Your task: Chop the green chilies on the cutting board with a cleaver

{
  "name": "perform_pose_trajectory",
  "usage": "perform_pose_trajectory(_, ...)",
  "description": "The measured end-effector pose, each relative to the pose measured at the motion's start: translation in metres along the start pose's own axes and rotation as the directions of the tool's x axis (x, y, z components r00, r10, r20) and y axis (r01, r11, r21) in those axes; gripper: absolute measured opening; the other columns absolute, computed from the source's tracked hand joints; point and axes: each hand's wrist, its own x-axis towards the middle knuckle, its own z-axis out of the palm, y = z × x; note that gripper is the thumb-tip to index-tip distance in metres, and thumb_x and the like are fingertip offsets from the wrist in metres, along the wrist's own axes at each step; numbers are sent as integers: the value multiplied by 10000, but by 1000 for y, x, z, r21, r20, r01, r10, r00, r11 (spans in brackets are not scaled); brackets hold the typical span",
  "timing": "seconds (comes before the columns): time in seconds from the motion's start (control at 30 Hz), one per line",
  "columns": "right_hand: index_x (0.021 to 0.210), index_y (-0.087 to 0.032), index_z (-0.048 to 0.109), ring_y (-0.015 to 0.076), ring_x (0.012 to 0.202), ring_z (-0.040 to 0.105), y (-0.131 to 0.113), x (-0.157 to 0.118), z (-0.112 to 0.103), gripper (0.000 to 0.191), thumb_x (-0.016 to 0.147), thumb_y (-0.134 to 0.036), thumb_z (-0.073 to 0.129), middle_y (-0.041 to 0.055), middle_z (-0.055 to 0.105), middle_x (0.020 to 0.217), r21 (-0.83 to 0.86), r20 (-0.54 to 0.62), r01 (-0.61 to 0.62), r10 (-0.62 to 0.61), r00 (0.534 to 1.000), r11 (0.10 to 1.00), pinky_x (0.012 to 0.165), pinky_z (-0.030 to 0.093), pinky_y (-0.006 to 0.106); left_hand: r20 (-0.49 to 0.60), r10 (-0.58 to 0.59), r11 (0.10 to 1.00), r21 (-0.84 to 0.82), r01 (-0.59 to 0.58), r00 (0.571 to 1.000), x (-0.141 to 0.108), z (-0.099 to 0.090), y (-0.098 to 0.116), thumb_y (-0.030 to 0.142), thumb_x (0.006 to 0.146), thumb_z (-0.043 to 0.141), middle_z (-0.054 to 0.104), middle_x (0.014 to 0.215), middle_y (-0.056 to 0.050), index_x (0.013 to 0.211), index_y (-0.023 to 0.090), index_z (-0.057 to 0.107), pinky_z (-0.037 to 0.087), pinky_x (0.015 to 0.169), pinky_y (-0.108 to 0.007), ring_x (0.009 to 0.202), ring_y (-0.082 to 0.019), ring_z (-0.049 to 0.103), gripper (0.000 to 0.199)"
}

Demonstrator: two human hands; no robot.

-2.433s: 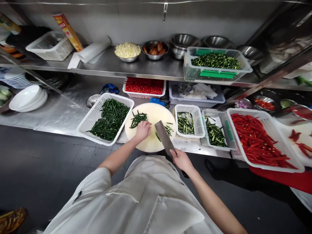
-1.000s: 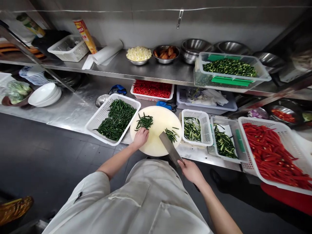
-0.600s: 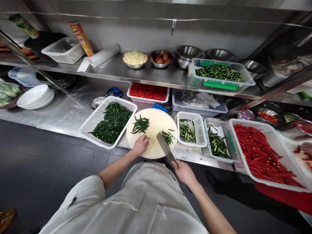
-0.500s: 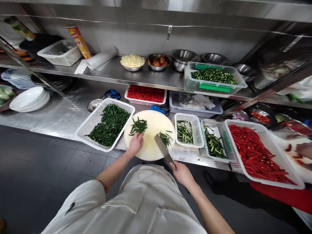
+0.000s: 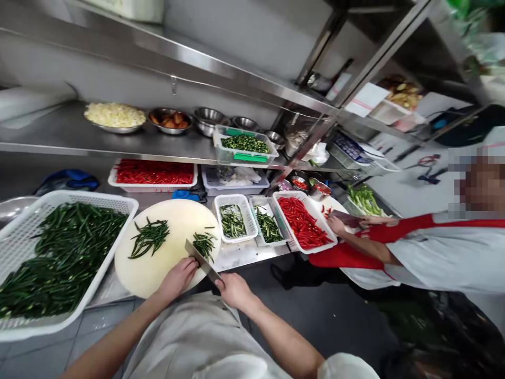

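My right hand (image 5: 233, 290) grips the handle of a cleaver (image 5: 205, 263), its blade angled up and left over the right part of a round, pale cutting board (image 5: 171, 250). Beside the blade my left hand (image 5: 179, 276) has its fingers bent and pressed together; they are at or against the blade's near side, and what they hold, if anything, is hidden. Just beyond the blade lies a small heap of cut green chillies (image 5: 204, 243). A looser pile of long green chillies (image 5: 150, 237) rests on the board's left part, away from both hands.
Left of the board stands a large white basket (image 5: 132, 210) of green chillies. To the right are a small white basket (image 5: 252, 223), a clear tub (image 5: 280, 243) and a basket (image 5: 333, 243) of red chillies. A co-worker (image 5: 434, 252) cuts further right. A steel shelf (image 5: 150, 150) runs above.
The view has swung to the right, bringing the co-worker into sight. My left hand has left the left chilli pile and moved right to the cleaver blade. My right hand still holds the cleaver.
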Motion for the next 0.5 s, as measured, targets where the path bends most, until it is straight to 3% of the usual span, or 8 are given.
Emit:
perform_pose_trajectory(0.17,984,-212,779,257,953,766,7,-10,-17,394,1045,-431,456,91,819,1024,53,35,2,-4,999,999,782,504,289,-65,24,1000,13,-23,998,5,-2,-11,347,1021,466,770,1189,-67,1081,274,760,632,1007,-430,1105,-272,736,308)
perform_pose_trajectory(0.3,973,-200,783,272,881,771,15,-1,-26,392,992,-459,490,100,820,975,53,137,-4,-3,991,999,672,518,283,-160,48,999,31,-43,986,0,11,-31,391,1003,489,789,1163,-45,1057,299,770,648,986,-433,1062,-282,759,301)
perform_pose_trajectory(0.5,906,-168,785,316,740,765,17,20,-12,394,938,-447,509,138,801,824,55,256,-37,22,966,998,576,553,330,-208,95,995,30,-91,973,0,19,-47,389,966,525,805,1121,-27,1013,314,789,687,904,-432,973,-287,787,278)
